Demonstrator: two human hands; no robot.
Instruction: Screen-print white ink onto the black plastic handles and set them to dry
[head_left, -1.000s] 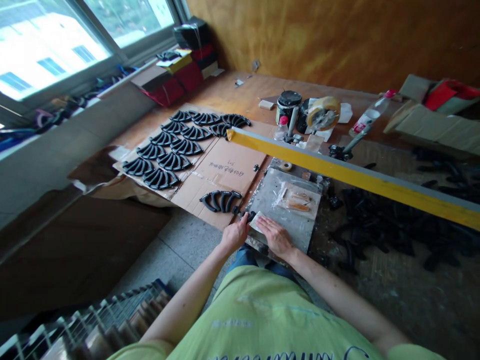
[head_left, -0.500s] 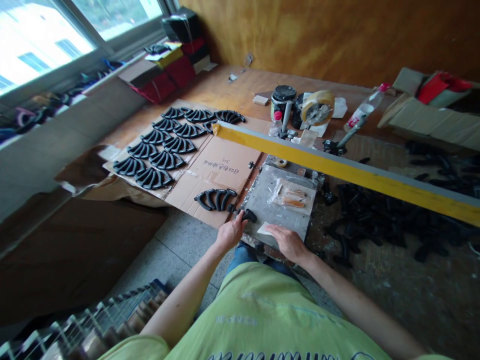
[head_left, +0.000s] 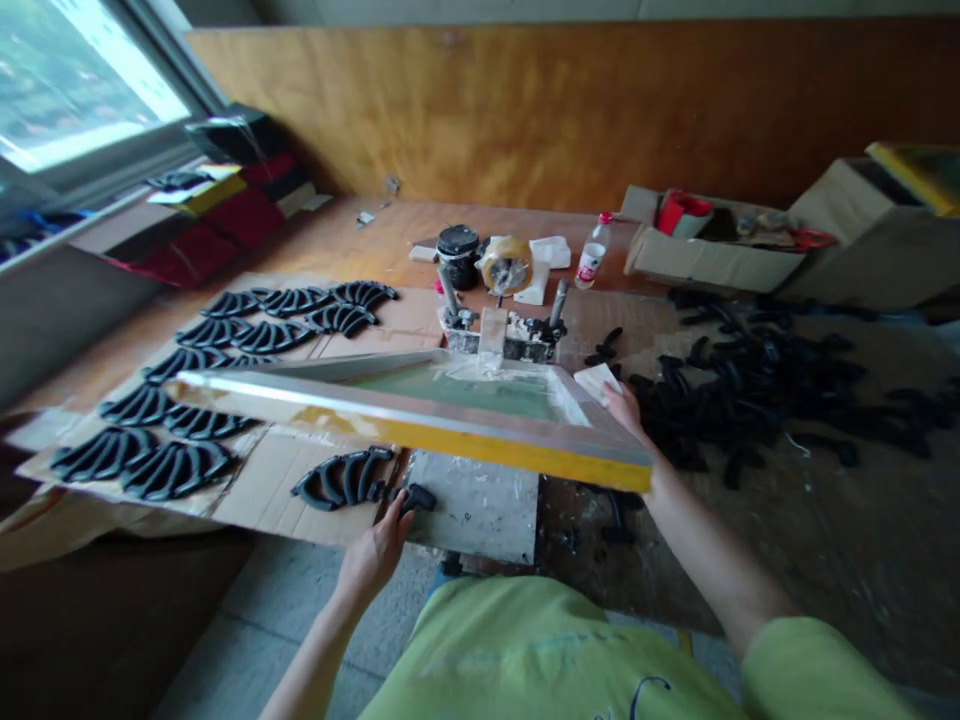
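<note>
My left hand is closed on a black curved plastic piece at the front left of the grey base plate. My right hand is closed on a white card-like scraper, beside the right side of a screen-printing frame. I cannot tell whether that hand also touches the frame. The frame hangs tilted above the plate and hides its back part. Greenish mesh shows inside it. Left of my left hand, a fan of black curved pieces lies on cardboard.
Rows of black curved pieces cover the cardboard at left. A loose heap of them spreads at right. Behind the frame stand a clamp post, a black tub, a tape roll and a bottle. A carton sits at the back right.
The screen frame has swung lower over the plate, and its mesh now shows. My right hand has moved from the plate's front up to the frame's right side with the scraper. The view has turned right.
</note>
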